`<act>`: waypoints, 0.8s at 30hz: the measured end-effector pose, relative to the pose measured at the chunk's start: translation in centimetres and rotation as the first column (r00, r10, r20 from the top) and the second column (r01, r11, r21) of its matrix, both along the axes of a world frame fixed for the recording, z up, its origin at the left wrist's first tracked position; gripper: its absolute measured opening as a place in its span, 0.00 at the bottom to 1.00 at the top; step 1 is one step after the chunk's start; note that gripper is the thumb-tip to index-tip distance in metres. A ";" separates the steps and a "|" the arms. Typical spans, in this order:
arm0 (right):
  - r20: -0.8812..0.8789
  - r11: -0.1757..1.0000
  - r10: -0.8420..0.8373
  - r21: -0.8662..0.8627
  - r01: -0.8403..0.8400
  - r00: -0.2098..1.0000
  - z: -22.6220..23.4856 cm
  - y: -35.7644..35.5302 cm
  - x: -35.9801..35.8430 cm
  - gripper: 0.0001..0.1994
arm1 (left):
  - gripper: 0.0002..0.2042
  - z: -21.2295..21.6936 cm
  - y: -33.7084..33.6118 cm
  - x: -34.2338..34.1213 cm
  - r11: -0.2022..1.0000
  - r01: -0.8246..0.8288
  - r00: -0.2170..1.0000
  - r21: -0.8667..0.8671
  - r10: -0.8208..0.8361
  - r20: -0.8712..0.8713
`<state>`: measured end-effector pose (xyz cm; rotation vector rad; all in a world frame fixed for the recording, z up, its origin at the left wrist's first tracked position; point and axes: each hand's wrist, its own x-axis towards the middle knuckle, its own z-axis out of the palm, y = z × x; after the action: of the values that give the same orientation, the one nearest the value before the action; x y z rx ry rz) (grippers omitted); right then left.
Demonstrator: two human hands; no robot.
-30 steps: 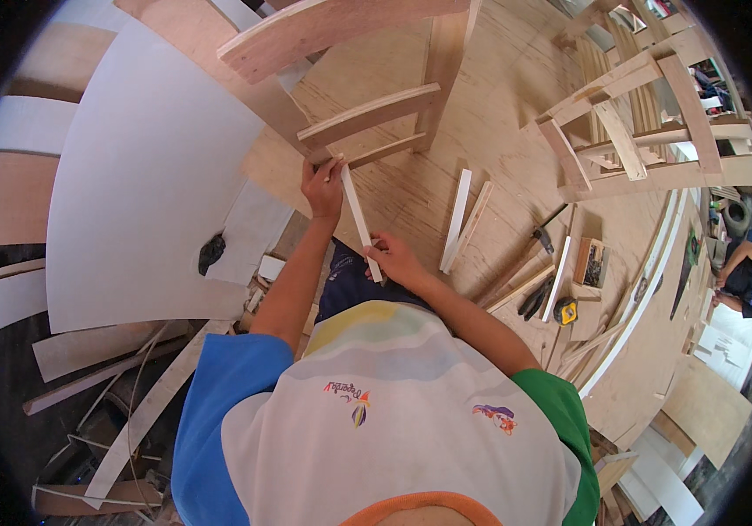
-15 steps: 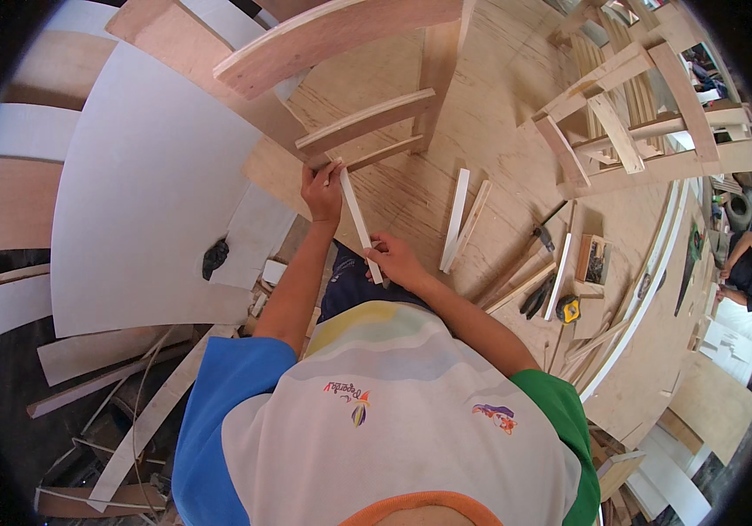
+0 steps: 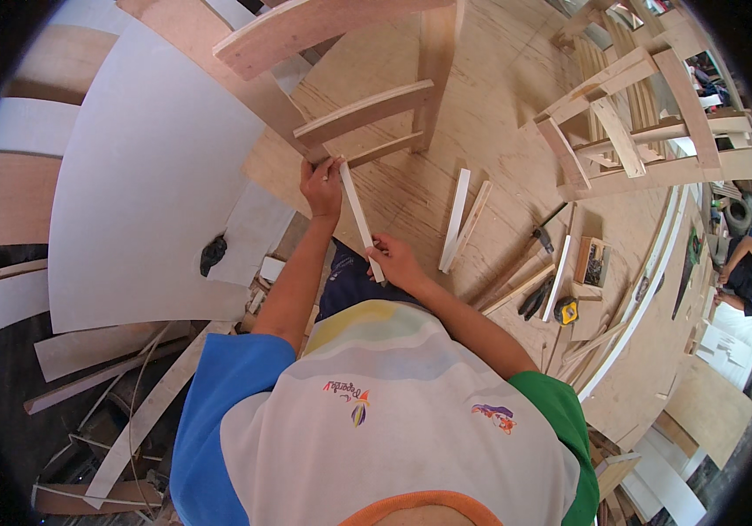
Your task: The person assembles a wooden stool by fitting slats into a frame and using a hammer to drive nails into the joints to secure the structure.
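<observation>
A narrow pale wooden strip [image 3: 357, 210] slants between my hands. My left hand [image 3: 321, 190] is closed around its far end, right against the lower corner of a plywood frame [image 3: 365, 112] with curved crosspieces. Nearer my body, my right hand [image 3: 393, 260] pinches the strip close to its other end. Two more strips, one white-edged [image 3: 455, 219] and one brown [image 3: 471, 223], lie side by side on the plywood worktop [image 3: 499, 123], to the right of my hands.
On the right lie a hammer [image 3: 542, 235], black-handled pliers [image 3: 535, 298], a yellow tape measure [image 3: 566, 310], a small box of nails [image 3: 592, 262] and a handsaw [image 3: 686, 267]. Another wooden frame [image 3: 630, 131] stands far right. A large white panel [image 3: 148, 193] fills the left. Someone else's arm [image 3: 742, 254] shows at the right rim.
Both hands keep their grip on the strip in nearly the same place. The view has shifted very slightly.
</observation>
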<state>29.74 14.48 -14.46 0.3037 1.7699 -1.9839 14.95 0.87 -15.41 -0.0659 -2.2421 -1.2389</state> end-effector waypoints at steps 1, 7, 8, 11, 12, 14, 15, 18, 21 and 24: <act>-0.002 1.000 0.003 -0.010 -0.003 1.000 0.0 0.0 -0.1 0.16 | 0.06 -0.2 -0.1 -0.1 1.000 -0.003 1.000 0.004 0.003 -0.013; -0.006 1.000 0.027 0.009 -0.027 1.000 -0.2 0.2 -0.2 0.16 | 0.06 -0.7 -0.3 -0.3 1.000 0.003 0.999 -0.007 -0.003 -0.050; 0.004 1.000 0.030 0.008 -0.030 1.000 -0.2 0.2 -0.2 0.16 | 0.06 -0.8 -0.3 -0.3 1.000 0.005 0.998 -0.013 -0.006 -0.056; 0.036 0.999 0.035 0.000 -0.035 0.999 -0.1 0.5 -0.3 0.16 | 0.07 -0.6 -0.5 -0.1 1.000 0.018 0.999 -0.009 -0.018 -0.037; 0.048 0.999 0.037 -0.005 -0.036 0.998 -0.3 0.6 -0.3 0.16 | 0.07 -0.5 -0.5 0.0 1.000 0.023 0.999 -0.003 -0.023 -0.025; 0.057 0.999 0.036 -0.016 -0.035 0.998 -0.4 0.7 -0.3 0.16 | 0.07 -0.1 -0.5 0.1 1.000 0.011 1.000 0.006 -0.011 0.027; 0.054 0.999 0.034 -0.021 -0.033 0.998 -0.4 0.8 -0.3 0.16 | 0.07 0.0 -0.4 0.2 1.000 0.005 0.999 0.010 -0.005 0.052; 0.034 0.999 0.035 -0.016 -0.034 0.999 -0.2 0.9 -0.3 0.16 | 0.07 0.3 -0.3 0.2 0.999 0.013 1.000 0.050 -0.013 -0.005; 0.013 0.999 0.048 -0.006 -0.047 0.999 -0.1 1.0 -0.4 0.16 | 0.06 -0.2 -0.5 0.1 0.998 0.011 1.000 0.059 -0.009 -0.021; 0.022 0.998 0.060 -0.004 -0.060 0.998 0.1 0.9 -0.4 0.15 | 0.06 -0.2 -0.4 0.3 0.988 0.008 0.999 0.153 -0.014 0.041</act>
<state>29.30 15.39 -14.37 0.2675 1.7413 -1.9342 15.30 0.45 -15.59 0.0062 -2.1767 -1.4266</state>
